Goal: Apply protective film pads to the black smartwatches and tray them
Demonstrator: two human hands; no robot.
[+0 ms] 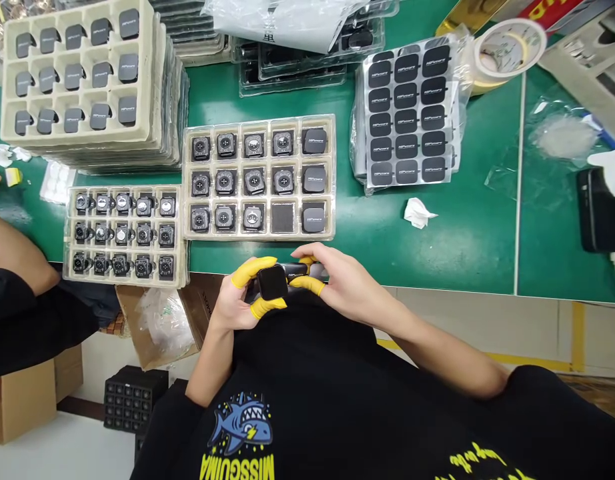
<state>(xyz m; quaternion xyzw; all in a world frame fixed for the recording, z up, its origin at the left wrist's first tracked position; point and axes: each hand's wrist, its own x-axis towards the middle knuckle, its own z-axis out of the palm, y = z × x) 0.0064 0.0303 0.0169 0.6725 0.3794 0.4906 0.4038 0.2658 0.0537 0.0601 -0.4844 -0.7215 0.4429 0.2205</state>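
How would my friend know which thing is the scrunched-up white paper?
Start at the green table, then find the sheets of black stickers to the right of the middle tray. Just below them in the picture lies the small white paper. It is plain and crumpled, while the sheets are flat with rows of black squares.

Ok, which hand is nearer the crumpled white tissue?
Right: in view, the right hand sits below and left of the tissue; the left hand is farther left.

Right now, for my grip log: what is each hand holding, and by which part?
The left hand grips a smartwatch by its case edges. The right hand pinches a dark, lettered piece near its outer end; its exact kind is unclear.
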